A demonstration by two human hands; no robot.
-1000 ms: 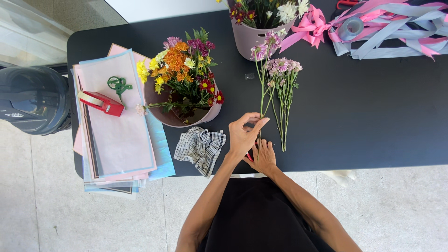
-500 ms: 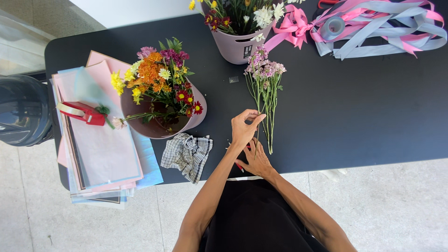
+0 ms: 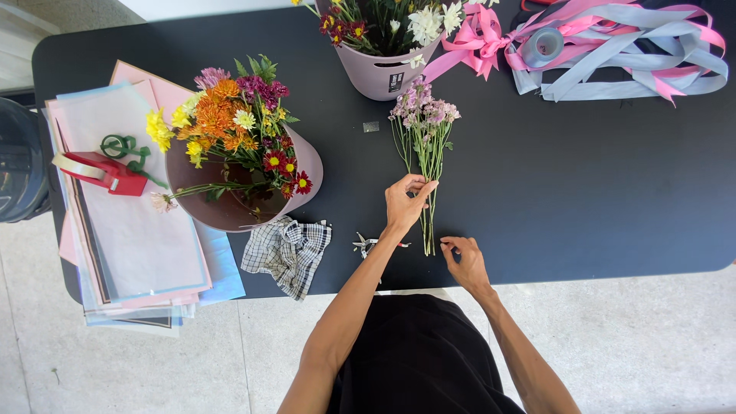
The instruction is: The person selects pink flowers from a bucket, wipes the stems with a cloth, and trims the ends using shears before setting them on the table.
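A small bunch of pale purple flowers (image 3: 423,115) lies flat on the black table (image 3: 583,169), with its green stems (image 3: 427,222) pointing toward me. My left hand (image 3: 405,203) pinches the stems about halfway down. My right hand (image 3: 464,261) rests on the table just right of the stem ends, fingertips curled and touching the surface; I cannot tell whether it pinches anything. A small pair of snips (image 3: 366,244) lies by my left wrist.
A pink bucket (image 3: 230,207) of mixed orange, yellow and red flowers stands at left beside a checked cloth (image 3: 287,253). Stacked wrapping papers (image 3: 130,230) carry a red tape dispenser (image 3: 103,172). A second flower bucket (image 3: 379,73) and pink and grey ribbons (image 3: 613,54) lie at the back.
My right hand has moved out from under my left hand to the right of the stem ends. The camera view has shifted, so everything appears lower and more to the right.
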